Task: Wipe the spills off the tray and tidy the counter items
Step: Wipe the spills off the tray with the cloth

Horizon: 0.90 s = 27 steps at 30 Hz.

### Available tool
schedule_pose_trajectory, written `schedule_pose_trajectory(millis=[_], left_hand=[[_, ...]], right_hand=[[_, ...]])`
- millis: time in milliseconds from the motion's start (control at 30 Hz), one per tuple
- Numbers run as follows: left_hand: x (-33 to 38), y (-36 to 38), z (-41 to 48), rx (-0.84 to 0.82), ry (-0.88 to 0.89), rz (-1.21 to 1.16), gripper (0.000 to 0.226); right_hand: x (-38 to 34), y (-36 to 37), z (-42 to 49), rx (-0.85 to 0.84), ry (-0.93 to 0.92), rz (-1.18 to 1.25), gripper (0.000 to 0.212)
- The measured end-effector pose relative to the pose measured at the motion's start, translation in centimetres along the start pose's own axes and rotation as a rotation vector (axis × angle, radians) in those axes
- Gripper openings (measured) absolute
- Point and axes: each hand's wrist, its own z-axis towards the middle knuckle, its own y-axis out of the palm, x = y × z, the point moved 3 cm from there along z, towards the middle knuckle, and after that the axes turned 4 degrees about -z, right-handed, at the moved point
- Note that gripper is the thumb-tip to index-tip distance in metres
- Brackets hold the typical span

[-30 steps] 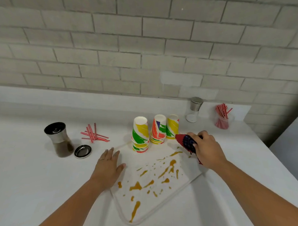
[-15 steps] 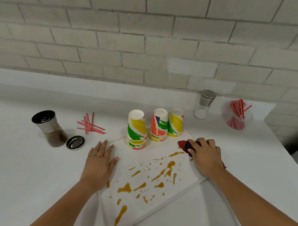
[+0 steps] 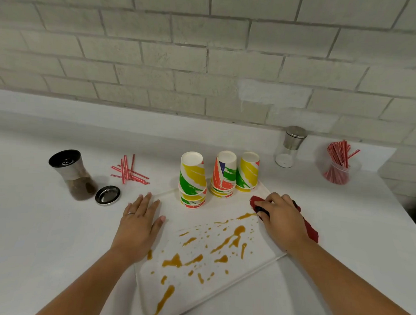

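Note:
A white tray [image 3: 250, 279] lies on the white counter, splashed with several orange-brown spills [image 3: 230, 240]. My right hand [image 3: 280, 218] presses a red cloth [image 3: 309, 229] flat on the tray's far right corner, at the top end of the spills. My left hand [image 3: 140, 221] rests flat, fingers spread, on the tray's left edge and holds nothing. Three stacks of colourful paper cups [image 3: 221, 175] stand upside down on the tray's far edge.
An uncapped shaker of brown powder [image 3: 72, 173] stands at the left with its metal lid [image 3: 107, 195] beside it. Loose red straws [image 3: 128, 170] lie behind them. At the back right are a capped glass shaker [image 3: 290, 147] and a jar of red straws [image 3: 338, 165].
My right hand has come down from above the tray and now presses the cloth flat on its far right corner. My left hand stays on the left edge.

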Motion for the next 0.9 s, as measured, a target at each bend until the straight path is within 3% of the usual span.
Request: schedule_pose_trajectory(millis=[267, 467, 633, 767, 900], left_hand=[[-0.3, -0.4, 0.1, 0.043, 0.01, -0.127, 0.054], [-1.0, -0.6, 0.3, 0.072, 0.021, -0.123, 0.05], [-1.1, 0.0, 0.3, 0.082, -0.025, -0.073, 0.055], [-1.4, 0.2, 0.4, 0.062, -0.043, -0.143, 0.055], [-1.5, 0.2, 0.4, 0.072, -0.029, -0.16, 0.055]], right_hand=[[0.9, 0.5, 0.5, -0.022, 0.027, -0.002, 0.026], [0.1, 1.2, -1.0, -0.063, -0.13, 0.109, 0.027], [0.4, 0.9, 0.4, -0.032, -0.011, 0.039, 0.028], [-2.3, 1.3, -0.8, -0.023, -0.113, 0.11, 0.027], [-0.2, 0.8, -2.4, -0.077, -0.146, 0.124, 0.028]])
